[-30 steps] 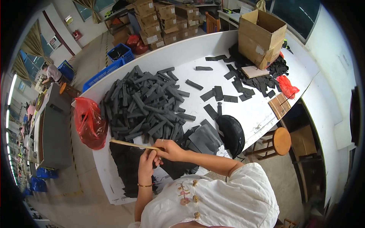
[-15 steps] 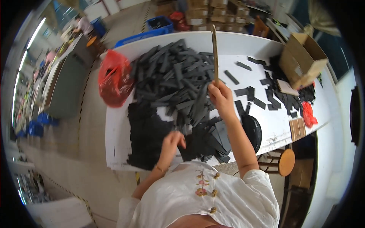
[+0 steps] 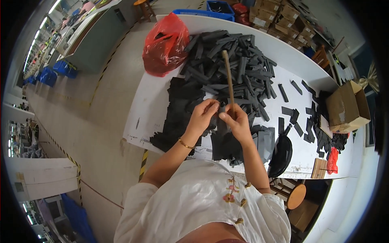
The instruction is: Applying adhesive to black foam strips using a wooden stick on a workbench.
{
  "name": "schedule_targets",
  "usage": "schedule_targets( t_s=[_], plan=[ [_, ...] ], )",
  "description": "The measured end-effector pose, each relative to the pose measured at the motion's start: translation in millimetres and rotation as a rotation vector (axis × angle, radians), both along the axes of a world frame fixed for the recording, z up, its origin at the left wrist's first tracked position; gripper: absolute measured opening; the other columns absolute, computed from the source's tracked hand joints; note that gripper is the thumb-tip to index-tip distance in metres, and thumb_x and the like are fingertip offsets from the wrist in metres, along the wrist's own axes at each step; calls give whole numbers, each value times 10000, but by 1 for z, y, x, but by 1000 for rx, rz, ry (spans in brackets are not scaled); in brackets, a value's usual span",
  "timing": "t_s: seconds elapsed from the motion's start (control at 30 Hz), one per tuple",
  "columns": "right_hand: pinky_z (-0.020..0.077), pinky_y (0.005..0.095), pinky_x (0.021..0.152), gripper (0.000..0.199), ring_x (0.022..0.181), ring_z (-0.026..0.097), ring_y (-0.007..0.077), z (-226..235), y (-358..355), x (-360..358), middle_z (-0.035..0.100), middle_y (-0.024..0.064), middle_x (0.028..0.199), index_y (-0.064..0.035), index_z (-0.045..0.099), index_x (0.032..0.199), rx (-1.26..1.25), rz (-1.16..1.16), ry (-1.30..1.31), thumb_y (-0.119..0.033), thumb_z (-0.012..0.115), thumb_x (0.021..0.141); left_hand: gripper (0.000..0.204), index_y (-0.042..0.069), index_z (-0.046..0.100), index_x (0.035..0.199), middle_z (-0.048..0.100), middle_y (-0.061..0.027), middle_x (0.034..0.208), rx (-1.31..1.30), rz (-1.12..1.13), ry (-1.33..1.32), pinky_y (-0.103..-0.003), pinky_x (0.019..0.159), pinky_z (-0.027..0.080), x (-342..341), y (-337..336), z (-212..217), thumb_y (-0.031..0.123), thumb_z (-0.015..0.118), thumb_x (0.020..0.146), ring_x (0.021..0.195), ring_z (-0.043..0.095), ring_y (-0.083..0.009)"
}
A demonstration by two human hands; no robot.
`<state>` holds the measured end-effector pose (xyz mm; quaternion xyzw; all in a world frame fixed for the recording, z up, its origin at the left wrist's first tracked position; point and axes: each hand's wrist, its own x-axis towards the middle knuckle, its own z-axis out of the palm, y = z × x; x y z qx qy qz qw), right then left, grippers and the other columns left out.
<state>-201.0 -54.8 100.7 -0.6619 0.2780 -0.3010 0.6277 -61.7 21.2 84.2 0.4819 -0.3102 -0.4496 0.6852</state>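
Dark piece (image 3: 222, 107), small and partly hidden by the fingers, sits between the two hands, over the white table (image 3: 142, 115) near its front edge. On the left, a shiny red plastic bag (image 3: 165, 48) bulges at the table's edge, and below it black sheets (image 3: 178, 107) lie flat in a ragged spread. Next comes the left hand (image 3: 201, 116), a bracelet (image 3: 185, 144) around its wrist; its fingers are bent inward, thumb and fingertips brought together on the dark piece. Just beside it, a thin wooden stick (image 3: 228, 77) slants up and away, passing in front of the pile. Fingers of the right hand (image 3: 239, 124) are curled around the stick's lower end, with the thumb reaching across to the dark piece. Behind both hands, a large pile of dark grey strips (image 3: 243, 60) lies heaped in all directions. Further right, smooth grey sheets (image 3: 265, 143) lie next to a rounded black pouch (image 3: 282, 156), with loose strips (image 3: 283, 93) scattered beyond. A round-topped stool (image 3: 296, 196) stands below the table's edge. Last come a wooden board (image 3: 319, 168), a crumpled red bag (image 3: 333, 161) and an open cardboard box (image 3: 345, 107).
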Motion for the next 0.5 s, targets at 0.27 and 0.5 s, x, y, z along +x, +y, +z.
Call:
schedule_targets(
  t_s=[0.27, 0.5],
  plan=[
    [305, 195, 475, 175, 531, 417, 23, -12, 15, 28, 504, -61, 624, -55, 648, 853, 310, -68, 6, -217, 646, 918, 272, 30, 593, 923, 574, 7, 833, -3, 293, 401, -215, 710, 442, 23, 16, -17, 286, 525, 982, 792, 539, -63],
    [308, 194, 472, 150, 519, 413, 29, -35, 35, 45, 497, -60, 619, -47, 612, 839, 274, -16, -10, -165, 693, 881, 312, 59, 560, 803, 632, -68, 852, -4, 527, 456, -292, 725, 523, 72, 11, -24, 317, 484, 961, 845, 609, -146]
  ],
)
